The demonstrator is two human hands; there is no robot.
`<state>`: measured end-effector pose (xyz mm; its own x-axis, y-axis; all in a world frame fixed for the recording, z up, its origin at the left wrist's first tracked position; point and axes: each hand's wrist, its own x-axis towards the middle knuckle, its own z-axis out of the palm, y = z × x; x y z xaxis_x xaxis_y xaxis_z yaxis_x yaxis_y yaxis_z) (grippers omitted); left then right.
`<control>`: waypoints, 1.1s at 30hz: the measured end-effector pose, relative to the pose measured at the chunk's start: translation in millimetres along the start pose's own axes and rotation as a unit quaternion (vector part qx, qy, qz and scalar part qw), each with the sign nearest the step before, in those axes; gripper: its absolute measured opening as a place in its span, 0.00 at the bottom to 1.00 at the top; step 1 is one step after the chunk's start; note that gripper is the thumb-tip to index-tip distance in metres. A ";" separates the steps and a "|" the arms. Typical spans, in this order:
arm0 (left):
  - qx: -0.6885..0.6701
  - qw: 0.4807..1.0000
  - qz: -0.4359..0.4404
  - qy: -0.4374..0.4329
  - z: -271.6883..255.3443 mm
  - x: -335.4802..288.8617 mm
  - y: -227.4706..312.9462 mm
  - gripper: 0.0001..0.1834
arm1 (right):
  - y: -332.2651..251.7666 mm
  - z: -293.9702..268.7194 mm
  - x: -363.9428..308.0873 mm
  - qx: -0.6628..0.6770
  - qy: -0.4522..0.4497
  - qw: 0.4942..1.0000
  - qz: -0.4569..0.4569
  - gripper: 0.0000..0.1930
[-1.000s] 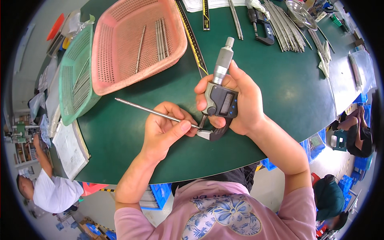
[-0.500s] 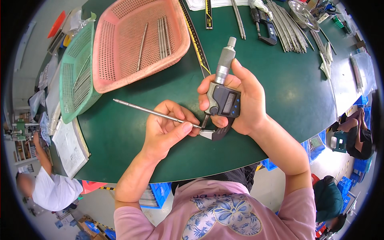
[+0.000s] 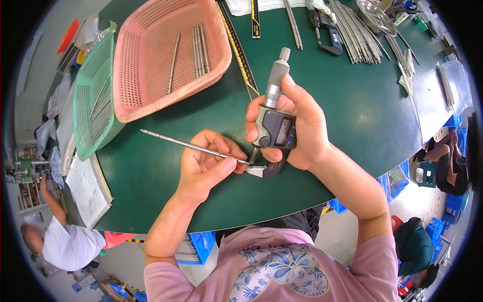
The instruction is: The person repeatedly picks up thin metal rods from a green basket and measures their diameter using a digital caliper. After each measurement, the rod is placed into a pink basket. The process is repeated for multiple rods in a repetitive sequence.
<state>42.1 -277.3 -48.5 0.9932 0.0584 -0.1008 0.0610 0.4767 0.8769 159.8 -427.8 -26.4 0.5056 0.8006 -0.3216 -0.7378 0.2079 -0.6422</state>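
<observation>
In my left hand (image 3: 204, 166) is a thin metal rod (image 3: 173, 140), pinched near its right end between thumb and fingers. The rod slants up to the left over the green table. My right hand (image 3: 302, 126) is wrapped round a digital micrometer (image 3: 276, 123), its thimble pointing up and its frame curving below. The rod's right end lies at the gap between the micrometer's spindle and anvil; whether both faces touch it is too small to tell. The thumb of my right hand rests along the thimble.
A pink basket (image 3: 126, 95) holding several rods stands at the left, beside a green basket (image 3: 80, 116) with more rods. Farther back lie a second micrometer (image 3: 329, 38), a pile of rods (image 3: 357, 35) and rulers (image 3: 236, 48). Papers (image 3: 88, 189) lie at the left edge. Other people sit nearby.
The micrometer and both hands appear slightly farther left, along with the baskets and table items, as the view shifts a little. The grip on the rod and micrometer stays the same.
</observation>
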 end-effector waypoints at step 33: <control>0.063 0.958 -0.193 -0.204 -5.7 -17.4 46.0 0.25 | 3.7 -3.3 -1.1 -0.068 0.030 0.990 -0.120 0.08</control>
<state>27.1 -251.4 -9.0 0.8489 -0.4601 -0.2602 0.4180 0.2831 0.8632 158.0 -429.7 -30.8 0.6872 0.7022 -0.1862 -0.5287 0.3076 -0.7911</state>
